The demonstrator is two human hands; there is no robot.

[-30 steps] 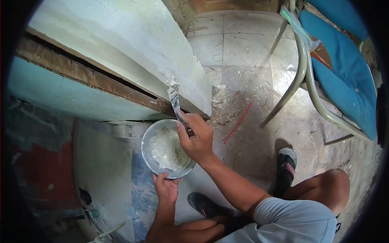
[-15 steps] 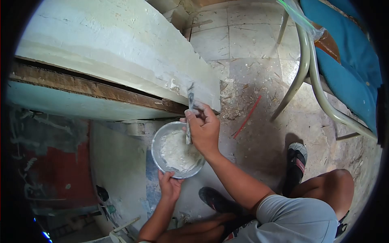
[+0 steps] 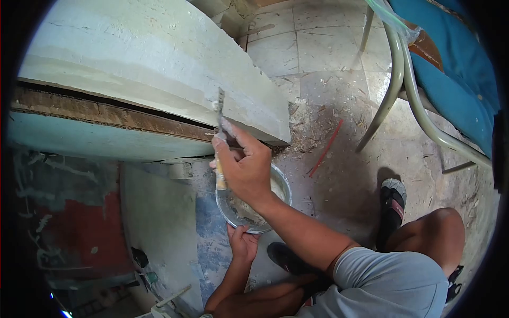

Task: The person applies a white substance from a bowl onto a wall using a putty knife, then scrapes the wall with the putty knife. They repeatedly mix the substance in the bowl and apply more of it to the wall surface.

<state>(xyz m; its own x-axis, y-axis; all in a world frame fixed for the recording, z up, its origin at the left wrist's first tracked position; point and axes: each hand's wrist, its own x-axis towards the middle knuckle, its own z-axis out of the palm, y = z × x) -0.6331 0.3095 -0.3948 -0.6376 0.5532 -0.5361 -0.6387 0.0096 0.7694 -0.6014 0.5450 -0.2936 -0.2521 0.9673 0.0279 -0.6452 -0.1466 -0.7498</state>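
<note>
A small putty knife (image 3: 219, 114) with a yellowish handle is in my right hand (image 3: 245, 167), fingers closed round it. Its blade tip, with whitish paste on it, is at the pale plastered face (image 3: 175, 69) of the wall edge; whether they touch is unclear. Below, my left hand (image 3: 243, 243) grips the near rim of a round metal bowl (image 3: 289, 192). Pale paste (image 3: 252, 209) lies in the bowl, partly hidden by my right hand and forearm.
A chair with curved metal legs (image 3: 395, 87) and blue cloth (image 3: 458, 74) stands at the upper right. Debris and a thin red strip (image 3: 326, 147) lie on the tiled floor. A brown wooden strip (image 3: 106, 114) runs along the wall edge at left.
My right hand has moved left and slightly down with the putty knife, its blade now over the plastered face. The bowl and my left hand have shifted right.
</note>
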